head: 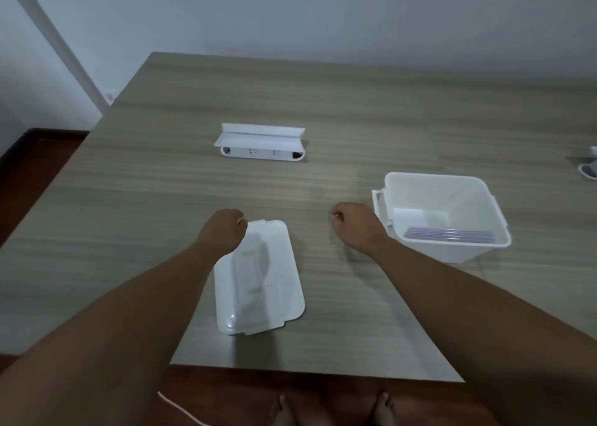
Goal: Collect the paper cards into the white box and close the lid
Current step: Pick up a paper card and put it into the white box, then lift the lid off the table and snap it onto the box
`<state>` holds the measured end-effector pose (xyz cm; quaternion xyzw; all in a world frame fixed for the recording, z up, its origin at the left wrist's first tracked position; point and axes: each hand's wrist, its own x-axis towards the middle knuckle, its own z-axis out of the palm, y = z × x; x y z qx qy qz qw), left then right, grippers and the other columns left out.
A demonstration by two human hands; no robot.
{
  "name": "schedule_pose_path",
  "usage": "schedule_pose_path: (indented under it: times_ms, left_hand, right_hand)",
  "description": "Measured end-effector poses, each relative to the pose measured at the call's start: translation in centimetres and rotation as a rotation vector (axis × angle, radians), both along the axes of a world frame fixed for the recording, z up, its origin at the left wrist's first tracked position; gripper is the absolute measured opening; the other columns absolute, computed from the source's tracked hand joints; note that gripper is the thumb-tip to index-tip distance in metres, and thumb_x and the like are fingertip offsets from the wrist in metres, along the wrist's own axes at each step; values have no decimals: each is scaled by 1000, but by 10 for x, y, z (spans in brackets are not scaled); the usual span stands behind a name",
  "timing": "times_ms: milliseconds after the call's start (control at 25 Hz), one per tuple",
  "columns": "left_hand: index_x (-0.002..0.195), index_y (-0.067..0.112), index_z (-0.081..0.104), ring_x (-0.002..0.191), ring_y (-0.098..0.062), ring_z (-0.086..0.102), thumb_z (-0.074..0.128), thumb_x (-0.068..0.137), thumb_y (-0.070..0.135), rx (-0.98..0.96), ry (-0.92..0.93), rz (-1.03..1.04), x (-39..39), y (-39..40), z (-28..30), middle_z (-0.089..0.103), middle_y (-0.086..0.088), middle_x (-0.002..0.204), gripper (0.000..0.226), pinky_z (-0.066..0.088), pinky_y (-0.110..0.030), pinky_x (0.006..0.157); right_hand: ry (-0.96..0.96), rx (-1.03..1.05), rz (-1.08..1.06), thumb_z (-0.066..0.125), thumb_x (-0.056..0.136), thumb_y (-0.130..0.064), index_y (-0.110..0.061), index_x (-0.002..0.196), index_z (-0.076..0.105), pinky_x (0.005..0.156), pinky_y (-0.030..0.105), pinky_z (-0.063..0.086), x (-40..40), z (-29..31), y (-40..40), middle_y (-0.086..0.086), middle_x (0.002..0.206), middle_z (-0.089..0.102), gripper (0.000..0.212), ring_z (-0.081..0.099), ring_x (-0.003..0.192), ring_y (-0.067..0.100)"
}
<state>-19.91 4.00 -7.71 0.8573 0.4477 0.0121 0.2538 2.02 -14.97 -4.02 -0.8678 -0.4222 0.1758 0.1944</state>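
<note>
head cam shows the cards already stacked at the bottom of the white box on the right, so the lid's what's left imo. lid lies flat on the counter near the front edge, well apart from the box. left hand is curled into a loose fist at its far corner, right hand curled too, both holding nothing. grab it by both long edges and line up the tabs. white card holder further back isn't in the way.
</note>
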Motion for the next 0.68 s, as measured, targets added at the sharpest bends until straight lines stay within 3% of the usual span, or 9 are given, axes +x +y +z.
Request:
schedule_pose_path:
  times_ms: [120, 200, 320, 440, 560, 680]
  left_hand:
    - [122, 7, 65, 121, -32, 55, 49, 96, 22, 28, 11, 95, -36, -5, -27, 62, -15, 126, 34, 42, -37, 103]
    - [124, 8, 62, 117, -34, 56, 52, 94, 24, 39, 21, 236, -58, -8, -45, 59, -17, 125, 36, 46, -41, 98]
    - [115, 6, 62, 104, -35, 61, 57, 90, 26, -147, 3, 491, -79, -18, -69, 64, -16, 116, 33, 48, -38, 82]
    - [94, 12, 62, 77, -22, 55, 57, 90, 27, -282, -9, 544, -79, -35, -85, 69, -8, 97, 16, 39, -30, 69]
    - [90, 9, 66, 73, -22, 57, 54, 88, 17, -318, -13, 545, -68, -40, -92, 67, -6, 87, 14, 42, -29, 66]
    - [79, -3, 72, 71, -32, 68, 54, 83, 13, -392, -1, 546, -59, -40, -92, 72, -14, 77, 24, 59, -37, 70]
  right_hand:
    - [77, -78, -33, 51, 86, -21, -16, 114, 68, 94, 35, 50, -25, -33, 10, 6, 119, 69, 33, 62, 111, 26]
    - [123, -138, -68, 53, 85, -23, -16, 116, 66, 92, 34, 49, -44, -54, 17, 7, 118, 69, 34, 62, 110, 26]
    - [228, -245, -124, 54, 80, -22, -15, 106, 64, 81, 33, 49, -73, -84, 17, 6, 102, 68, 29, 63, 93, 27]
    - [282, -318, -163, 49, 75, -12, -14, 79, 53, 65, 29, 43, -91, -104, 9, 4, 87, 59, 6, 53, 74, 24]
    - [358, -334, -251, 50, 75, -6, -7, 83, 62, 64, 26, 42, -93, -113, 8, 5, 89, 64, 14, 60, 81, 26]
    - [455, -341, -319, 50, 77, -4, -7, 67, 60, 53, 24, 41, -86, -110, 1, 6, 72, 61, 15, 59, 70, 27]
